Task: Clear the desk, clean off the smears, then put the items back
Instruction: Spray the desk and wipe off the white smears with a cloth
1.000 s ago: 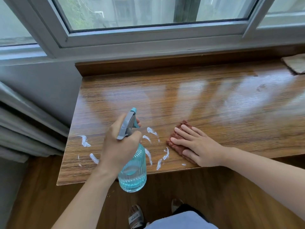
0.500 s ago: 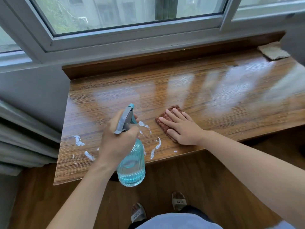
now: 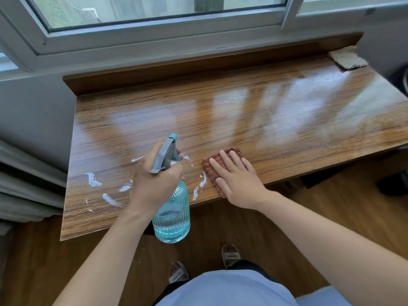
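Observation:
My left hand grips the neck and trigger of a ribbed blue glass spray bottle, held above the front edge of the wooden desk with its grey nozzle pointing away from me. White smears curve across the desk's front left, around and under the bottle. To the right of them my right hand lies flat, fingers straight, pressing a reddish-brown cloth onto the desk near its front edge.
A frayed tan cloth lies at the desk's far right corner. A window frame runs along the back behind a raised wooden lip. Grey curtain folds hang at the left. My sandalled feet stand on the wooden floor.
My right hand with the cloth has turned so its fingers point away from me rather than leftward. The left hand still holds the bottle in the same place over the smears; the view has shifted left.

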Motion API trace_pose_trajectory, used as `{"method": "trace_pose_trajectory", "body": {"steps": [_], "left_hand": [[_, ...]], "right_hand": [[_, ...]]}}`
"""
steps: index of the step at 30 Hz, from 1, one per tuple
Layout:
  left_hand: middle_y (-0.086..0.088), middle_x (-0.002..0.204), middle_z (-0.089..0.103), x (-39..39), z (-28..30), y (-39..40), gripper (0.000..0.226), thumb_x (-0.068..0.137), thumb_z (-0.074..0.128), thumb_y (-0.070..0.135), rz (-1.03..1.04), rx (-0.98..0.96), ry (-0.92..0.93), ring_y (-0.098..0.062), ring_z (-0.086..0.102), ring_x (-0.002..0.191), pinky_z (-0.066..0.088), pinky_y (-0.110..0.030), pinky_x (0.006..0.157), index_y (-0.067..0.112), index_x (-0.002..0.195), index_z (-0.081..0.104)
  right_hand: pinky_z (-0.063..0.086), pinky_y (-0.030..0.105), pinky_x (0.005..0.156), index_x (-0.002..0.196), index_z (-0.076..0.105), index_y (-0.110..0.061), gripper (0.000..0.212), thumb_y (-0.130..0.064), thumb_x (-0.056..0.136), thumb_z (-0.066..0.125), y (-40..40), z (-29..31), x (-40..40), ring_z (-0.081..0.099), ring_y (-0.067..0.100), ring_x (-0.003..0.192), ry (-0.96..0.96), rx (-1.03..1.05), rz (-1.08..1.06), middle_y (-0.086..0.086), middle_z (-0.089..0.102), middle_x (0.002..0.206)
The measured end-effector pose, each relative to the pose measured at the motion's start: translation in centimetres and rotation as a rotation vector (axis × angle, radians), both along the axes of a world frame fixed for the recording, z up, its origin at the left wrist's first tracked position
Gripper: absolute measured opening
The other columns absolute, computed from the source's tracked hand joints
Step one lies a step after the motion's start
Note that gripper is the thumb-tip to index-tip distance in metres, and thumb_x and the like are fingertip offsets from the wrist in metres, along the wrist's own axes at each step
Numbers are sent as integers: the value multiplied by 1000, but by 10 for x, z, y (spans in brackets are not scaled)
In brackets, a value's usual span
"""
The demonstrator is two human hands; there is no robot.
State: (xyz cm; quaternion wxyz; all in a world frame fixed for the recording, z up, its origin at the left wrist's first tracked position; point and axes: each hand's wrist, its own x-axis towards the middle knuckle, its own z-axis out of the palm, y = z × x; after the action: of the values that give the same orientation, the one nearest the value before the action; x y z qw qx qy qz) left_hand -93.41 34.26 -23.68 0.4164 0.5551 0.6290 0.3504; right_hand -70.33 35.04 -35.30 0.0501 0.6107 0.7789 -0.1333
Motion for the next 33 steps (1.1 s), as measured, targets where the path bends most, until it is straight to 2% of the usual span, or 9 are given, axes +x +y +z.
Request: {"method": "trace_pose_trajectory", "body": {"steps": [8,10,12,15,18,22,26,29,33], "left_hand": [[-20,99,69,-5,5,-9,26,75,60,18,5,29,8,-38,68,90,61,-62,72,26,99,68],[-21,97,69,-5,3,-10,26,79,59,12,12,39,5,-42,67,87,60,-64,68,25,99,68],[-15,91,69,-4,1,-12,26,85,60,5,20,37,6,-32,68,77,60,-57,63,25,99,68],[-8,88,70,-3,0,-15,22,83,63,11,21,30,-13,-26,72,77,62,-56,71,24,99,69],[-19,94,67,-3,0,-19,24,79,61,17,11,34,-23,-42,69,85,61,-64,74,25,100,68],[-18,96,67,-7,-2,-21,23,82,61,15,15,54,-13,-42,69,85,60,-66,70,26,101,68],[-2,94,71,-4,1,-22,26,77,58,16,29,29,-19,-23,73,83,62,-58,75,26,98,68],[-3,94,71,-3,0,-22,23,81,61,12,26,34,-40,-26,75,82,62,-58,77,28,97,68],[-15,95,69,-7,-2,-20,29,88,62,1,34,57,-11,-38,69,86,60,-63,75,27,98,69]], "right_hand": [[-3,49,127,162,-1,-37,59,-48,107,16,40,-3,20,-11,29,157,-33,8,-384,4,-9,172],[-2,50,126,162,-2,-38,59,-49,106,16,24,-5,2,-11,31,157,-45,47,-284,5,-9,172],[-3,48,127,161,-2,-40,59,-51,106,17,-1,-6,0,-12,27,157,-27,64,-71,0,-10,171],[-7,43,127,161,-4,-43,58,-54,107,13,-13,1,27,-19,17,156,10,22,115,-9,-16,168],[-4,42,128,162,-4,-41,57,-50,108,13,8,1,43,-16,17,156,-32,18,-46,-7,-14,170],[-3,48,127,163,-1,-36,60,-48,107,16,22,-7,2,-12,29,157,-11,31,-376,4,-9,172],[-7,44,126,162,2,-42,60,-52,105,18,-13,-7,-10,-13,24,157,17,64,-23,-3,-8,171],[-9,36,125,161,1,-46,57,-52,107,18,-10,2,32,-17,14,156,38,8,194,-12,-12,168],[-3,40,126,161,0,-44,58,-50,108,20,27,2,49,-12,17,157,-9,-4,-52,-6,-8,171]]}}
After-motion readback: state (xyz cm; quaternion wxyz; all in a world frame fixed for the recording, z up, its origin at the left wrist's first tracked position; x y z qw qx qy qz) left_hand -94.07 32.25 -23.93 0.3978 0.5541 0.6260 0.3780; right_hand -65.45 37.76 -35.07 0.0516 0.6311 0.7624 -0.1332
